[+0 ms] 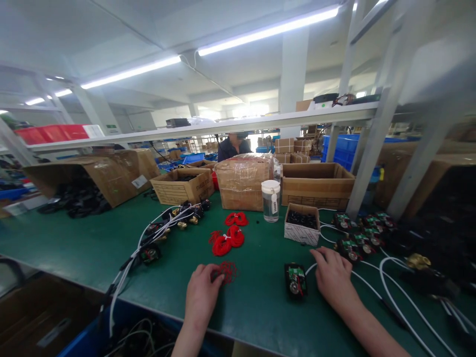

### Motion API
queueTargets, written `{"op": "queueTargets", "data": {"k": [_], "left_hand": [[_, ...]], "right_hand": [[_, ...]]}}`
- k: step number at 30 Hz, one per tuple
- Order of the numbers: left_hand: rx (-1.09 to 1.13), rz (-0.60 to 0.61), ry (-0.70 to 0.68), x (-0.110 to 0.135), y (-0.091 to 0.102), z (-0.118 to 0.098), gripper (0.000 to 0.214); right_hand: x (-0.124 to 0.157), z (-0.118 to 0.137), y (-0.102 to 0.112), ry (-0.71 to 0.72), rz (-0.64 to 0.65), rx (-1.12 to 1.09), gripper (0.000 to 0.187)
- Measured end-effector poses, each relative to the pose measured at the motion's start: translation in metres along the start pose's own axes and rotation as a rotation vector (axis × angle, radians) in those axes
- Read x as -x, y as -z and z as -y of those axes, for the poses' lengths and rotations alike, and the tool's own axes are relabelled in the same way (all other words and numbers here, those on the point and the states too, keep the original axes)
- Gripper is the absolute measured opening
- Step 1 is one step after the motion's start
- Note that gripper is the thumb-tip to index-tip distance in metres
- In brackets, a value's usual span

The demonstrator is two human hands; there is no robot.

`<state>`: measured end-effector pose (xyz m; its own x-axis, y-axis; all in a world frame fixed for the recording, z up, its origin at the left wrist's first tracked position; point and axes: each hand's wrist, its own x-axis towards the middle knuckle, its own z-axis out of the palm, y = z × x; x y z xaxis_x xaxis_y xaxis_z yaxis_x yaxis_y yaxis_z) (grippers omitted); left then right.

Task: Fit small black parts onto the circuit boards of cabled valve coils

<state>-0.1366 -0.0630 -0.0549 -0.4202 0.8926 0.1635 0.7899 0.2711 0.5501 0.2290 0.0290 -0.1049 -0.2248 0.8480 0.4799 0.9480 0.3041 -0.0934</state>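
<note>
At the front middle of the bench, my left hand (203, 287) is at a small tangle of thin red rings or wires (229, 272), thumb and forefinger closed on its near edge. My right hand (332, 275) lies low over a white cable, its fingers spread and bent, with nothing visible held. Just left of it sits a black housing with a green circuit board (296, 281) and a round metal part; the white cable runs from it under my hand. Beyond the tangle lie tied bundles of red wire (236, 237).
A small box of black parts (302, 223) stands behind my right hand, beside a clear lidded cup (270, 201). More circuit-board units (362, 240) with cables lie right, cabled brass-fitted parts (182, 218) left. Cardboard boxes (243, 186) line the back; a person (234, 146) sits beyond.
</note>
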Motion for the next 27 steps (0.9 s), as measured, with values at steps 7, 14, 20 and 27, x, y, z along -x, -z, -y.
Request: {"op": "queueTargets", "data": {"k": [7,14,20,27], "left_hand": [[0.017,0.003,0.006,-0.008,0.002,-0.014,0.013],[0.277,-0.001,0.07,-0.028,0.041,-0.026,0.017],[0.526,0.004,0.087,-0.04,0.068,-0.036,0.023],[0.965,0.264,0.121,-0.025,0.086,-0.07,0.026]], "right_hand": [[0.001,-0.002,0.001,-0.006,-0.032,0.004,0.041],[0.0,-0.002,0.0,-0.004,-0.009,-0.035,0.042],[0.001,-0.004,0.001,-0.015,0.048,-0.072,0.045],[-0.008,-0.003,0.009,-0.09,0.057,-0.24,0.041]]}}
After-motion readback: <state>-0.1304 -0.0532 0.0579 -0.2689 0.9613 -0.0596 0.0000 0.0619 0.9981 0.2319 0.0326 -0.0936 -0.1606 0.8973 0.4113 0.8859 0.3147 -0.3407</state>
